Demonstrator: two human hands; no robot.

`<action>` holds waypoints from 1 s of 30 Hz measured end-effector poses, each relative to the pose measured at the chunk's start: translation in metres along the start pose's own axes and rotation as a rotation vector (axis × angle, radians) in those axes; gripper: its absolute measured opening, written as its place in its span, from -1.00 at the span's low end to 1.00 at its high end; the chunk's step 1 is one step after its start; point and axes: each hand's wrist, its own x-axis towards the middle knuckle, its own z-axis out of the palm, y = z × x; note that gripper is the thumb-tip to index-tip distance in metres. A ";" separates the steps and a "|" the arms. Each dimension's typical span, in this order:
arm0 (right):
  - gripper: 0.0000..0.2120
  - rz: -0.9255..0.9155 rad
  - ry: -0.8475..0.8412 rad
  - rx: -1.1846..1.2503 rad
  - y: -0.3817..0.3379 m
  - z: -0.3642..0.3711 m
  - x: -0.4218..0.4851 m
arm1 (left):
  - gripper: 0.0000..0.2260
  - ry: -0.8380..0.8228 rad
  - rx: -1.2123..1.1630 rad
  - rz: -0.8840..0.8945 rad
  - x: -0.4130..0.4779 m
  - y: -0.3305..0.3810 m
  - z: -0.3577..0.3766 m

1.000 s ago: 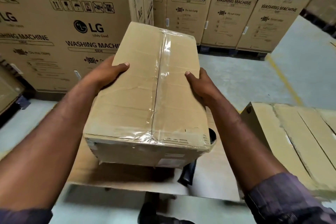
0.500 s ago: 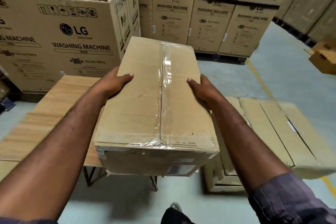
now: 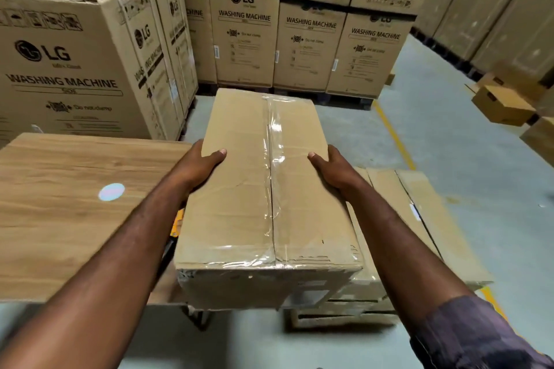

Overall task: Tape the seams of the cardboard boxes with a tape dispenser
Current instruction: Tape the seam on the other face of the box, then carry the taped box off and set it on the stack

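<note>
A long brown cardboard box [image 3: 236, 207] hangs in the air between my hands, its top seam covered by clear shiny tape running lengthwise. My left hand [image 3: 199, 165] grips its left side, thumb lying on the top face. My right hand [image 3: 332, 166] grips the right side the same way. The box is off the wooden table [image 3: 69, 207], right of its edge and partly above a low stack of boxes [image 3: 419, 213]. A yellow and black object, perhaps the tape dispenser [image 3: 177, 225], peeks out between my left forearm and the box.
Tall stacks of LG washing machine cartons [image 3: 245, 36] wall off the left and back. A small open box [image 3: 500, 103] sits on the grey floor at far right. A yellow floor line [image 3: 395, 138] runs past the low stack.
I have carried the box rightwards off the table towards the low stack, and the view has swung right and up. Both hands keep the same grip.
</note>
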 end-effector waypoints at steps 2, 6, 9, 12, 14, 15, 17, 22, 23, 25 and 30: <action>-0.50 -0.009 -0.007 0.002 0.025 -0.034 0.012 | -0.59 0.015 -0.011 0.007 0.005 0.007 0.047; -0.54 -0.003 -0.019 -0.004 0.079 -0.096 0.036 | -0.64 0.014 -0.037 0.018 0.013 0.012 0.134; -0.52 -0.006 -0.031 -0.013 0.118 -0.134 0.055 | -0.60 0.020 -0.051 -0.011 0.018 0.007 0.183; -0.52 -0.003 -0.013 -0.017 0.146 -0.165 0.068 | -0.48 0.014 -0.027 -0.041 0.027 0.003 0.224; -0.53 -0.001 -0.011 -0.014 0.164 -0.183 0.074 | -0.49 0.026 -0.027 -0.055 0.030 0.008 0.252; -0.53 -0.006 -0.010 -0.009 0.173 -0.188 0.078 | -0.53 0.033 -0.029 -0.055 0.031 0.009 0.262; -0.49 0.003 -0.002 0.010 0.188 -0.201 0.082 | -0.57 0.025 -0.036 -0.054 0.035 0.011 0.285; -0.54 0.008 0.004 0.031 0.214 -0.218 0.084 | -0.55 0.002 -0.050 -0.070 0.041 0.003 0.314; -0.52 0.014 0.002 0.030 0.220 -0.221 0.085 | -0.54 -0.005 -0.047 -0.077 0.044 0.000 0.321; -0.48 0.017 0.005 0.026 0.230 -0.225 0.087 | -0.54 -0.017 -0.029 -0.086 0.049 -0.007 0.331; -0.53 0.031 0.033 0.018 0.250 -0.233 0.086 | -0.52 -0.032 -0.029 -0.121 0.055 -0.020 0.354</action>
